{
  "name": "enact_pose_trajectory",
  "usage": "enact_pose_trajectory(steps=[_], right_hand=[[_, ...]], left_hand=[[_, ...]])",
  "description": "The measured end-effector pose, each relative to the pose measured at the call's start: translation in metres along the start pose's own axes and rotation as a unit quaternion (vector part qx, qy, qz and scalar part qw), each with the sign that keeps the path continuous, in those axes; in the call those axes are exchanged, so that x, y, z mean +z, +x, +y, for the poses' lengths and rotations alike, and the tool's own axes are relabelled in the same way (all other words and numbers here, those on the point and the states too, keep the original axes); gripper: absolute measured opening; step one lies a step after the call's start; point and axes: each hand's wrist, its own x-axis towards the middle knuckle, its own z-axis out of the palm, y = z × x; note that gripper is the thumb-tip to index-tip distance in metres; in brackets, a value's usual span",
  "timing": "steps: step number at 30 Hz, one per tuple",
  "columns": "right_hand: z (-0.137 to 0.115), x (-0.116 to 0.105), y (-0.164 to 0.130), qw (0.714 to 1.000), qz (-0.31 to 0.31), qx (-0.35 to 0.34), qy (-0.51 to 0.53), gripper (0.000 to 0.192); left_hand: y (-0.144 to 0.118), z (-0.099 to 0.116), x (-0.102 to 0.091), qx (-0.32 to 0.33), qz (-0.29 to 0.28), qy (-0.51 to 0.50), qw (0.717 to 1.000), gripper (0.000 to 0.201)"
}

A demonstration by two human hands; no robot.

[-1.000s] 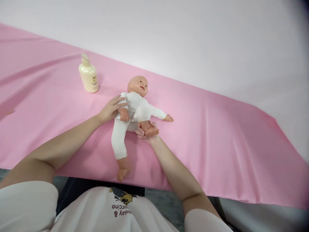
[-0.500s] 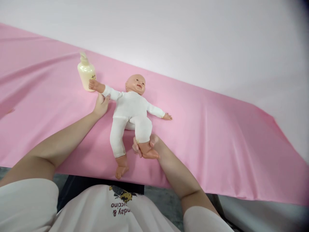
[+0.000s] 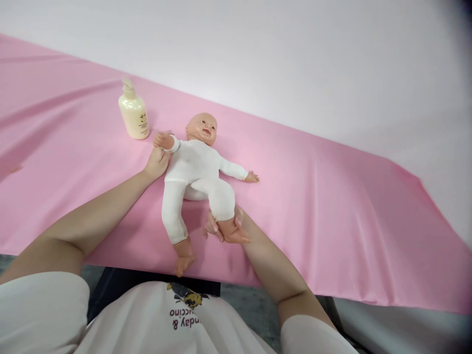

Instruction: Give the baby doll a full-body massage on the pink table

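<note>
On the pink sheet (image 3: 332, 206), a doll (image 3: 195, 172) is being kept flat on its back, its raised arm being held by the left hand (image 3: 157, 162) and its foot being clasped by the right hand (image 3: 224, 228); a bottle (image 3: 133, 112) is being left nearby.

Plastic baby doll in a white cloth bodysuit (image 3: 197, 169) lying on its back on the pink-covered table (image 3: 332, 206), head pointing away, one arm stretching out sideways, the other bending up, legs spreading toward the near edge, feet bare.
</note>
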Motion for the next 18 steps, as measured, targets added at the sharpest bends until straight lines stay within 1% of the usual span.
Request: enact_pose_trajectory(steps=[2, 3, 4, 7, 9, 11, 14, 16, 18], right_hand=[[0.001, 0.003, 0.000, 0.994, 0.033, -0.102, -0.008, 0.049], [0.000, 0.003, 0.001, 0.988, 0.072, -0.134, -0.015, 0.046], [-0.002, 0.003, 0.001, 0.981, 0.125, -0.148, -0.021, 0.043], [-0.009, -0.002, 0.000, 0.956, 0.250, -0.149, -0.032, 0.045], [-0.015, -0.005, -0.001, 0.938, 0.320, -0.132, -0.020, 0.052], [-0.019, -0.006, -0.001, 0.919, 0.378, -0.109, -0.016, 0.057], [-0.021, -0.005, 0.001, 0.901, 0.424, -0.090, -0.037, 0.055], [-0.020, -0.002, 0.003, 0.892, 0.440, -0.092, -0.050, 0.054], [-0.019, 0.001, 0.005, 0.888, 0.447, -0.093, -0.063, 0.056]], left_hand=[[-0.001, 0.009, 0.000, 0.044, -0.062, 0.024, 0.997, 0.050], [-0.001, 0.013, 0.000, 0.062, -0.089, 0.037, 0.993, 0.048], [0.000, 0.017, 0.001, 0.076, -0.112, 0.049, 0.990, 0.046], [0.001, 0.024, 0.001, 0.098, -0.154, 0.071, 0.981, 0.040], [0.002, 0.026, 0.001, 0.105, -0.167, 0.074, 0.977, 0.038], [0.003, 0.027, 0.001, 0.109, -0.173, 0.080, 0.976, 0.038], [0.002, 0.029, 0.002, 0.113, -0.177, 0.089, 0.974, 0.039], [0.001, 0.030, 0.001, 0.110, -0.174, 0.089, 0.975, 0.043], [0.000, 0.030, 0.001, 0.096, -0.155, 0.079, 0.980, 0.049]])
